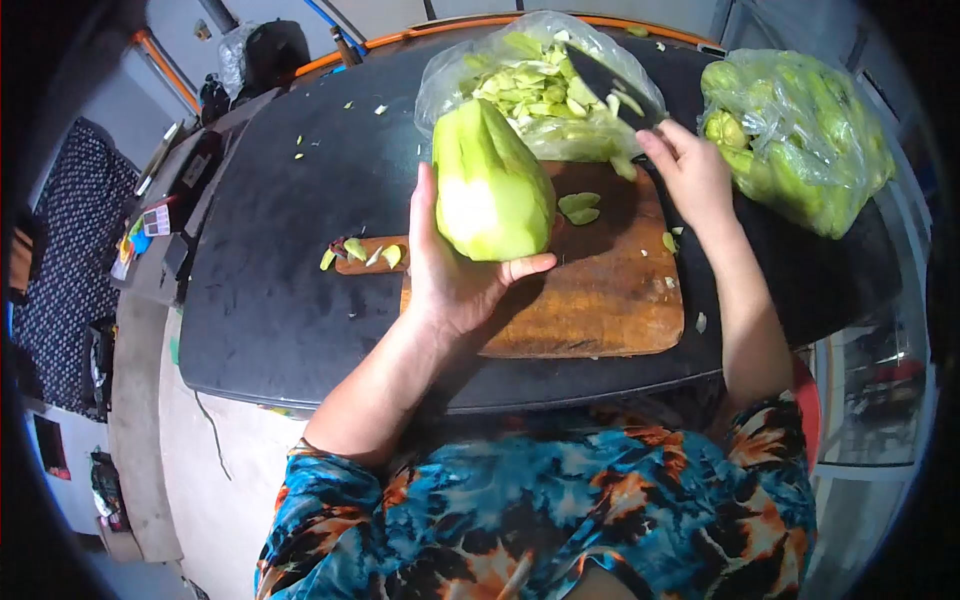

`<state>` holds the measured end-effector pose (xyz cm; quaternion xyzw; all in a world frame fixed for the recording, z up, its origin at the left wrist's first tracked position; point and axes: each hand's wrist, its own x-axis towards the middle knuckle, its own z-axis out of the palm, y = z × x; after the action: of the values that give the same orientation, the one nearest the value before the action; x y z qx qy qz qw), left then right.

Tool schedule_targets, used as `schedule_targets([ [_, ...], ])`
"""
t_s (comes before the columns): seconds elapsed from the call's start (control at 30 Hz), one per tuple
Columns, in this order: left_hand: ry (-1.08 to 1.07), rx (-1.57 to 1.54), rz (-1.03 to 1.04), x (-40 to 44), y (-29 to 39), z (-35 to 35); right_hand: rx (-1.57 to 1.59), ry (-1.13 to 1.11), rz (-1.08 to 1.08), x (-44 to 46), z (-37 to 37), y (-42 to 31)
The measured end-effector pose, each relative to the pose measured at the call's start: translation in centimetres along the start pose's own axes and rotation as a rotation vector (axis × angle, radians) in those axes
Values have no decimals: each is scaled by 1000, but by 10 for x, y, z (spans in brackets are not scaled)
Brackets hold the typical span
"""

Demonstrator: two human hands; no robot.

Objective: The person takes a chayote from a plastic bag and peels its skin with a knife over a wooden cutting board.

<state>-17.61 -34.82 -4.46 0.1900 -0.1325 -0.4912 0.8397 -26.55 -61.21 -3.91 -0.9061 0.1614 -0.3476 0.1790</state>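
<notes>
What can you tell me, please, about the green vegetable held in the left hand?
The green vegetable is pale, bulky and roughly pear-shaped, narrower towards the top of the view and broad at the near end. Its moist-looking surface shows flat, lengthwise cut facets, so it looks largely peeled. The left hand supports it from below and along its left side, raised above the table. The knife is apart from it. Its underside is hidden.

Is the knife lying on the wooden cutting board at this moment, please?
No, the right hand holds the knife, its blade showing against the clear bag of green slices.
</notes>
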Motion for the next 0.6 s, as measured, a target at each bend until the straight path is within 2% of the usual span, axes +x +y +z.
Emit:
schedule_targets([
  [0.13, 212, 136, 58, 6, 9, -11, 220, -110, -147, -24, -4, -36],
  [0.17, 240, 169, 63, 7, 10, -11, 232, -117, -234, -29, -7, -46],
  [0.27, 151, 159, 123, 14, 7, -13, 219, -143, -525, -41, -16, -74],
  [0.3, 247, 101, 118, 12, 6, -12, 226, -126, -615, -43, -16, -83],
  [0.33, 12, -69, 10, 12, 12, -19, 236, -173, -649, -48, -16, -90],
  [0.4, -75, -169, -42, 9, 14, -15, 207, -161, -694, -53, -12, -96],
  [0.53, 2, -88, -55, 4, 8, -5, 161, -114, -655, -49, -9, -87],
  [0.57, 419, 69, 86, 2, -6, 14, 146, -115, -635, -47, -9, -85],
  [0.6, 446, 67, 74, 0, -9, 20, 163, -123, -637, -46, -13, -84],
])
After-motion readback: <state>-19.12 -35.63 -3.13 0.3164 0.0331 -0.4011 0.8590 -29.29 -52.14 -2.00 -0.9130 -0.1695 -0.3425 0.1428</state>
